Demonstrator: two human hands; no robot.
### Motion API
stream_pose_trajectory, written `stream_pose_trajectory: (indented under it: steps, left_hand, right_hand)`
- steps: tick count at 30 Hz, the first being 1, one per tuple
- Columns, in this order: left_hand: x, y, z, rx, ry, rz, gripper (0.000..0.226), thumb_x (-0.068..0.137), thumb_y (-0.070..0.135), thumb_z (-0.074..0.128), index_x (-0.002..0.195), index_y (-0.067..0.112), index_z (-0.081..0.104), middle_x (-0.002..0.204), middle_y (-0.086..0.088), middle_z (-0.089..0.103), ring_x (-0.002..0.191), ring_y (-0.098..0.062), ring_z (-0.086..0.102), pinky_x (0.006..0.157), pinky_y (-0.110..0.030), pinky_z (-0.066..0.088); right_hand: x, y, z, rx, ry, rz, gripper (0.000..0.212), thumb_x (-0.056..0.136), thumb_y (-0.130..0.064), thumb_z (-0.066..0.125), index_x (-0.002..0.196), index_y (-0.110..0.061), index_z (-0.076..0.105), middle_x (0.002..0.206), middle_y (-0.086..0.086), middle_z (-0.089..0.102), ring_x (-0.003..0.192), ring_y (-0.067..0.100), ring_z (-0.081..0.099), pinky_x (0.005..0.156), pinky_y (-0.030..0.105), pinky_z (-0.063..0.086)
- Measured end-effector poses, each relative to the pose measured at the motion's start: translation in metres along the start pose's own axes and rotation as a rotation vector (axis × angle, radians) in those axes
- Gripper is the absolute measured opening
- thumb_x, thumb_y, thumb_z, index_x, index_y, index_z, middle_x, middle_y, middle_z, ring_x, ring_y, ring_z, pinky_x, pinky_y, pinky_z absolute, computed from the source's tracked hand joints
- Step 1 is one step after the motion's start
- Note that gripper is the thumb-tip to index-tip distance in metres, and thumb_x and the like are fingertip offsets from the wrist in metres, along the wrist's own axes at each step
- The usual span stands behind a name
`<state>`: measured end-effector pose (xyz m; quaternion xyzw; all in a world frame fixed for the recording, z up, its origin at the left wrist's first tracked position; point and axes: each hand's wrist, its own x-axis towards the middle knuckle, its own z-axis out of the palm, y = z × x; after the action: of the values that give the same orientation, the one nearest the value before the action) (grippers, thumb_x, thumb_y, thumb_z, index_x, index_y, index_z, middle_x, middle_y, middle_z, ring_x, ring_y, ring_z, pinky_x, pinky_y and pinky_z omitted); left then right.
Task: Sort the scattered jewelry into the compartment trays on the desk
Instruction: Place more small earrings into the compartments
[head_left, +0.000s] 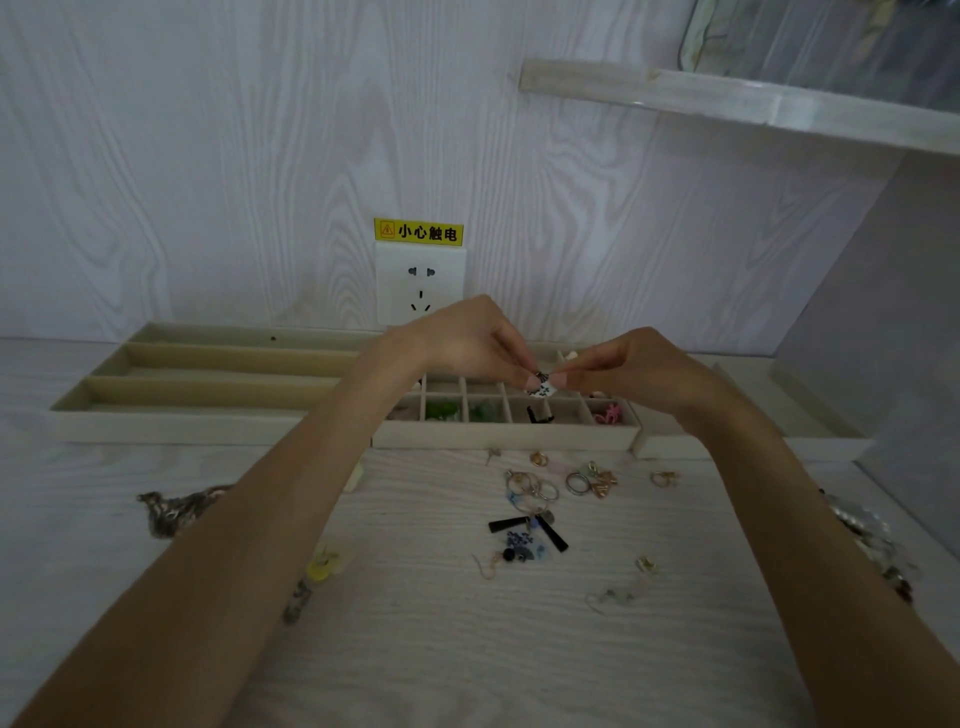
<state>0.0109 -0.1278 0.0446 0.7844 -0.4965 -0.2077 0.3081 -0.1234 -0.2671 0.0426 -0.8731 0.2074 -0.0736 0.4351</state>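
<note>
We see the grid tray (498, 434) holding green pieces (441, 410), a black piece (537, 415) and a pink piece (607, 414) in its front cells | long-slot tray (208, 364) | left hand (462, 338) and right hand (631, 366) pinch a small black-and-white earring (543, 387), seemingly hanging downward, above the grid | rings (545, 486) scattered on desk (467, 649)

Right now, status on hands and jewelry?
Both hands' fingers pinching small black-and-white earring over beige grid tray. Rings still scattered on desk. Nothing blocking.
</note>
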Motion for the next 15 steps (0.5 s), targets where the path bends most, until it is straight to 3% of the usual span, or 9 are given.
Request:
stream_pose_trajectory:
  steps: [4,8,13,15]
  left_hand:
    - [0.000,0.000,-0.001,0.005,-0.053,-0.029,0.024,0.081,0.025,0.073,0.103,0.017,0.074,0.095,0.008,0.072,0.094,-0.003,0.064,0.096,-0.023,0.046]
    - [-0.002,0.005,-0.003,-0.010,-0.082,-0.071,0.026,0.082,0.028,0.071,0.106,0.018,0.073,0.100,0.008,0.070,0.104,-0.005,0.061,0.100,-0.020,0.042]
    - [-0.003,0.007,-0.007,0.015,-0.094,-0.068,0.028,0.083,0.029,0.070,0.109,0.018,0.072,0.108,0.007,0.070,0.106,-0.006,0.060,0.100,-0.020,0.043]
    - [-0.004,0.007,-0.009,0.010,-0.097,-0.065,0.028,0.084,0.029,0.070,0.110,0.019,0.072,0.110,0.007,0.069,0.107,-0.005,0.060,0.098,-0.018,0.043]
  right_hand:
    - [-0.002,0.001,-0.003,-0.088,-0.076,0.032,0.016,0.073,-0.023,0.077,0.088,-0.023,0.075,0.091,-0.007,0.072,0.090,0.000,0.062,0.082,0.014,0.045]
    - [-0.001,0.000,0.004,-0.174,-0.121,0.028,0.018,0.071,-0.022,0.079,0.089,-0.022,0.076,0.090,-0.006,0.073,0.088,0.005,0.063,0.079,0.015,0.046]
    - [0.002,0.001,0.010,-0.186,-0.125,0.013,0.022,0.074,-0.020,0.078,0.095,-0.021,0.075,0.073,-0.005,0.067,0.062,0.002,0.052,0.052,0.007,0.038]
    - [0.002,0.003,0.008,-0.173,-0.140,-0.002,0.025,0.080,-0.014,0.072,0.104,-0.019,0.072,0.079,-0.002,0.066,0.068,0.004,0.054,0.057,0.006,0.039]
